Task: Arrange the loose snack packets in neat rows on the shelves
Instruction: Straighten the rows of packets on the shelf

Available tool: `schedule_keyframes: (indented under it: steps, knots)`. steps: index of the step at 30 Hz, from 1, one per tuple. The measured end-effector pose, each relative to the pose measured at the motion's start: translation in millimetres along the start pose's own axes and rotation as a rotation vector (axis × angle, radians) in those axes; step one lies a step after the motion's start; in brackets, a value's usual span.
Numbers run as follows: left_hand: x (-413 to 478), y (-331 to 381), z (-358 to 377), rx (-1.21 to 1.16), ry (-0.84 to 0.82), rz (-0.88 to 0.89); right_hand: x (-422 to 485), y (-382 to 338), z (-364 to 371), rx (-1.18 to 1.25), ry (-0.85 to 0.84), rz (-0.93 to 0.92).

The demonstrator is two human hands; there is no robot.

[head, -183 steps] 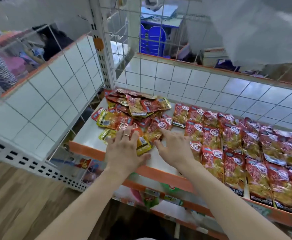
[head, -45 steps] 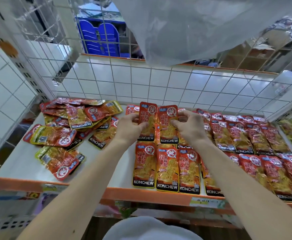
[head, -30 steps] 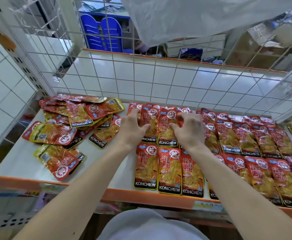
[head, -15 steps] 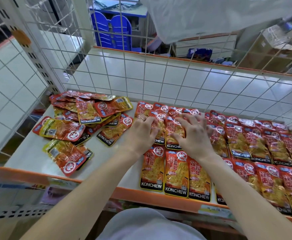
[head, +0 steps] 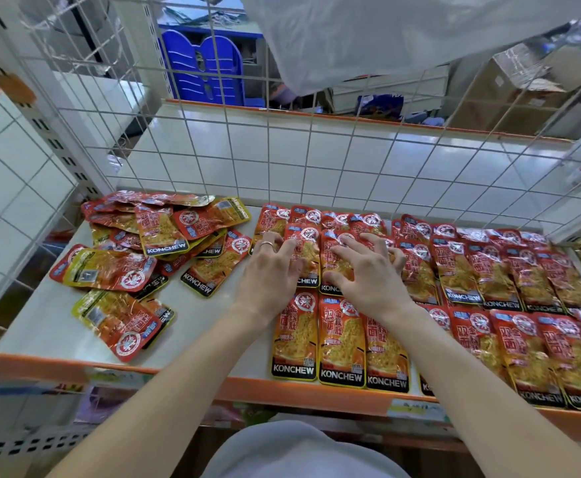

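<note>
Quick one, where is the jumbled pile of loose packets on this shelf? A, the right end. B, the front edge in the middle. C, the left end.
C: the loose pile lies jumbled at the left end of the shelf, while neat rows fill the middle and right.

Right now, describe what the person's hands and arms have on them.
The left hand wears one thin metal ring on a finger. The right hand shows no ring. Neither wrist carries a watch or bracelet, there are no gloves, and no sleeve shows on either arm up to the picture's edge.
</note>
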State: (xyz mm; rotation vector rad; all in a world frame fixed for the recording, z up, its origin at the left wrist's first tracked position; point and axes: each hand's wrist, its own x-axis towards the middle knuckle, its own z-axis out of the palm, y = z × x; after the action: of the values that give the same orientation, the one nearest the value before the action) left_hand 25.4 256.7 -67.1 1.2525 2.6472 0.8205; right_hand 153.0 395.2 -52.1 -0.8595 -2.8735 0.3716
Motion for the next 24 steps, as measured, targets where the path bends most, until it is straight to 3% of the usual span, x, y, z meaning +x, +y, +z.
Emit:
schedule_keyframes:
  steps: [5, 10, 24]
  knots:
    - [0.8, 8.0, -3.7, 0.043, 0.079, 0.026, -6.7, 0.7, -13.4, 0.077, 0.066, 0.004]
    - [5.3, 51.4, -2.3, 0.044, 0.095, 0.163, -28.6, 22.9, -44.2, 0.074, 0.162, 0.073]
    - [-41.2, 290.0, 65.6, 0.031, -0.052, 0.639, -217.4, 201.5, -151.9, 0.047, 0.417, 0.485]
